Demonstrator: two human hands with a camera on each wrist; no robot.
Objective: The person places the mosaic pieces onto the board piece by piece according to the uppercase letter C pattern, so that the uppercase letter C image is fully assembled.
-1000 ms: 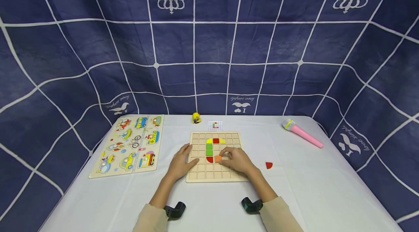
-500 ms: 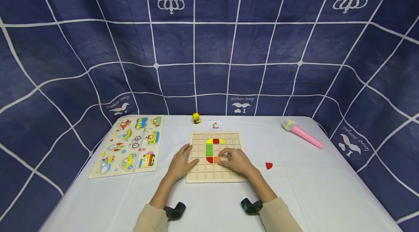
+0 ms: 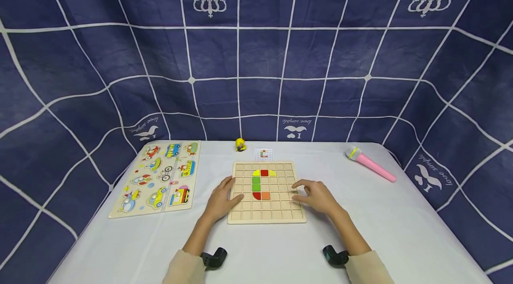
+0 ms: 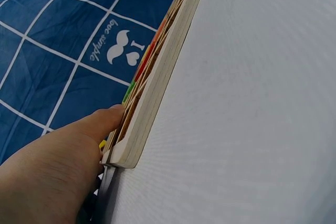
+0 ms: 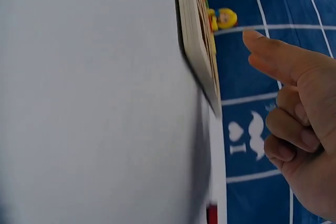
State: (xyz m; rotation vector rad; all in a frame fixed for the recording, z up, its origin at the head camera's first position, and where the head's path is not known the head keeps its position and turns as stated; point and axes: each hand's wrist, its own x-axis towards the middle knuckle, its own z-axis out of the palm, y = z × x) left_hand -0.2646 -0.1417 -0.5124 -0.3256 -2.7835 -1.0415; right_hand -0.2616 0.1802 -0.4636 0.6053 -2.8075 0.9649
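A square wooden grid board (image 3: 280,215) lies on the white table. On it, green, yellow, red and orange tiles form a C shape, with an orange square tile (image 3: 266,195) beside a red rounded tile (image 3: 257,195) at the bottom. My left hand (image 3: 220,199) rests on the board's left edge, its thumb over the rim and its fingers along the side. At the board's right edge is my right hand (image 3: 318,196), thumb and index finger apart with nothing between them. A red piece (image 5: 211,214) shows low in the right wrist view; in the head view it is hidden.
Behind the board are a small pattern card (image 3: 263,154) and a yellow toy figure (image 3: 240,144). A vehicle puzzle board (image 3: 160,179) lies at left, a pink toy microphone (image 3: 372,164) at right. A blue checked cloth (image 3: 260,52) hangs behind the table.
The right hand has let go of the orange square tile, which now sits in the grid, and has moved right to the board's edge, covering the loose red piece. The left hand stays put.
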